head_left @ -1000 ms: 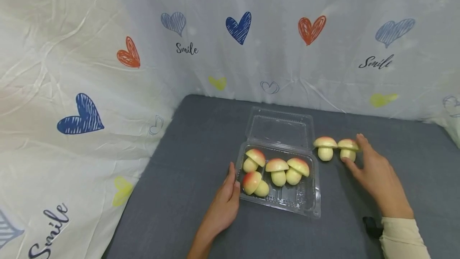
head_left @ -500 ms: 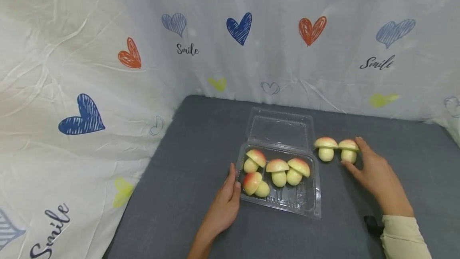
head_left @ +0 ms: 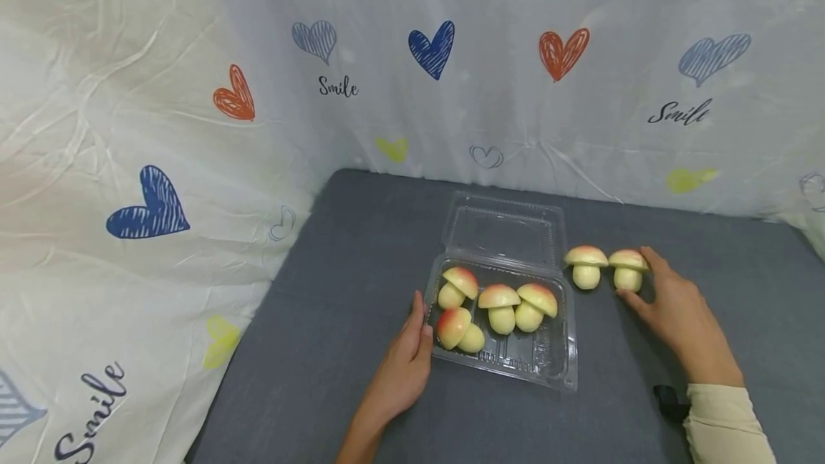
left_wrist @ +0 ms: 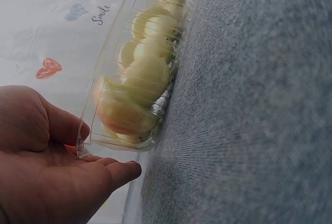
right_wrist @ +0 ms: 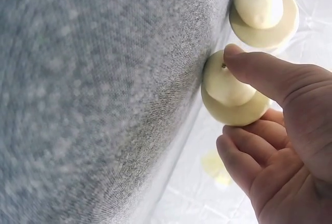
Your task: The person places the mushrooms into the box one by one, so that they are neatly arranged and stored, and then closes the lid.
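Note:
A clear plastic clamshell box (head_left: 556, 358) lies on the table, its lid (head_left: 505, 231) folded back. Several toy mushrooms (head_left: 502, 317) with yellow-and-red caps and pale stems sit inside. My left hand (head_left: 404, 371) holds the box at its left edge; in the left wrist view, thumb and fingers (left_wrist: 124, 172) take its rim. To the right of the box, two more mushrooms stand side by side. My right hand (head_left: 686, 313) grips the right-hand mushroom (head_left: 627, 278), thumb on the stem and fingers at the cap. The other mushroom (head_left: 586, 276) stands by the box's right side.
A dark grey cloth covers the table (head_left: 335, 292). Behind and to the left hangs a white curtain (head_left: 490, 34) printed with hearts and "Smile". A black object (head_left: 670, 403) sits by the right sleeve (head_left: 725, 421).
The right thumb and fingers have settled slightly lower around the right-hand mushroom. The left hand, the box and the mushrooms inside stay in place.

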Demonstrator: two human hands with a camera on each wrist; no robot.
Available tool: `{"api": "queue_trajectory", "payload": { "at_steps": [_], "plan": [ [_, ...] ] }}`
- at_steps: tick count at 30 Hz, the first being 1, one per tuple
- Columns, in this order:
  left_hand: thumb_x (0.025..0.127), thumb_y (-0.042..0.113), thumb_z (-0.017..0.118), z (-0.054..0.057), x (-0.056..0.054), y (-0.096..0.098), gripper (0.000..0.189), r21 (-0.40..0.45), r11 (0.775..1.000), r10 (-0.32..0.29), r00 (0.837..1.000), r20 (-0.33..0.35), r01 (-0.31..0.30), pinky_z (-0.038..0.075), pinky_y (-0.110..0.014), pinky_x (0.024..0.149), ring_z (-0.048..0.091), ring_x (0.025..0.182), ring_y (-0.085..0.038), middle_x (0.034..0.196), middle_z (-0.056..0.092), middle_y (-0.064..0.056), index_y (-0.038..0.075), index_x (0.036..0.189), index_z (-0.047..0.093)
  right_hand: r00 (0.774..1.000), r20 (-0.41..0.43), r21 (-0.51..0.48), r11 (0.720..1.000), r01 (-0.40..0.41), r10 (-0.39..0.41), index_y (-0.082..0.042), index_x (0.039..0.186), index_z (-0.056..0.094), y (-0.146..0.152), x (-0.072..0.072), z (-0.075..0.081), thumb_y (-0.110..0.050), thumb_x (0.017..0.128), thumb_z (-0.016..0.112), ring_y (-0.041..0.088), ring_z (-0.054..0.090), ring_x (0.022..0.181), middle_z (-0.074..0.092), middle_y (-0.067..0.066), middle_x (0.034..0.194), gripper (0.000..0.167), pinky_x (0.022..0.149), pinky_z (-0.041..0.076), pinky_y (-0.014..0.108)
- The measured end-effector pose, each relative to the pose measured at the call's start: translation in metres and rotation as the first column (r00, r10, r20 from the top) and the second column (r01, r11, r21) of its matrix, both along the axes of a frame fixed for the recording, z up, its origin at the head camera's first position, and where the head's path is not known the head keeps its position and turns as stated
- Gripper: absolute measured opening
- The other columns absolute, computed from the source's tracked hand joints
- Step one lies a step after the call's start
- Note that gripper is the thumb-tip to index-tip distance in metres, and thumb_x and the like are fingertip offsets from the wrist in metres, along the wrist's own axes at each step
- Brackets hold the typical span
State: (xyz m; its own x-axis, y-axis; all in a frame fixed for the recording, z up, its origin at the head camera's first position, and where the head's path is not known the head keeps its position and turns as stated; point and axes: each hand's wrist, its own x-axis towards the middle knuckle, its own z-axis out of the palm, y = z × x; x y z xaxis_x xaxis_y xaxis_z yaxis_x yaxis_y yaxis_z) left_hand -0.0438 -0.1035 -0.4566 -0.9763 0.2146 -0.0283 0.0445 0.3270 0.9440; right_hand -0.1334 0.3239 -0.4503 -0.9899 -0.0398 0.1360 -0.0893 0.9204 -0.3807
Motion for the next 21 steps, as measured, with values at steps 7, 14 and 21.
{"api": "queue_trajectory", "payload": {
  "at_steps": [7, 14, 21],
  "plan": [
    [0.117, 0.019, 0.038, -0.002, 0.000, 0.000, 0.064, -0.008, 1.000, -0.005, 1.000, 0.002, 0.006, 0.015, -0.057, 0.128, 0.017, 0.161, -0.029, 0.174, 0.019, -0.016, 0.003, 0.169, 0.004, 1.000, -0.013, -0.005, 1.000, 0.007, -0.007, 0.014, 0.157, 0.030, 0.001, 0.003, -0.001, -0.016, 0.091, 0.083, 0.070, 0.057, 0.097, 0.051, 0.053, 0.127, 0.090, 0.073, 0.046, 0.074],
    [0.117, 0.020, 0.039, -0.002, -0.001, 0.000, 0.065, -0.013, 1.000, -0.005, 1.000, -0.001, 0.005, 0.016, -0.057, 0.128, 0.016, 0.161, -0.029, 0.174, 0.020, -0.016, 0.003, 0.169, 0.004, 0.999, -0.046, -0.007, 1.000, 0.015, -0.015, 0.014, 0.154, 0.034, 0.005, 0.006, 0.001, -0.014, 0.088, 0.085, 0.072, 0.056, 0.096, 0.052, 0.053, 0.124, 0.088, 0.075, 0.045, 0.075],
    [0.117, 0.020, 0.039, -0.002, -0.002, -0.001, 0.065, -0.002, 1.000, -0.008, 1.000, -0.001, 0.008, 0.015, -0.057, 0.128, 0.014, 0.161, -0.029, 0.174, 0.018, -0.016, 0.005, 0.169, 0.003, 0.996, -0.086, -0.007, 1.000, 0.024, -0.024, 0.011, 0.157, 0.032, 0.006, 0.011, 0.010, -0.014, 0.087, 0.087, 0.067, 0.059, 0.079, 0.055, 0.052, 0.116, 0.092, 0.066, 0.045, 0.072]
  ]
}}
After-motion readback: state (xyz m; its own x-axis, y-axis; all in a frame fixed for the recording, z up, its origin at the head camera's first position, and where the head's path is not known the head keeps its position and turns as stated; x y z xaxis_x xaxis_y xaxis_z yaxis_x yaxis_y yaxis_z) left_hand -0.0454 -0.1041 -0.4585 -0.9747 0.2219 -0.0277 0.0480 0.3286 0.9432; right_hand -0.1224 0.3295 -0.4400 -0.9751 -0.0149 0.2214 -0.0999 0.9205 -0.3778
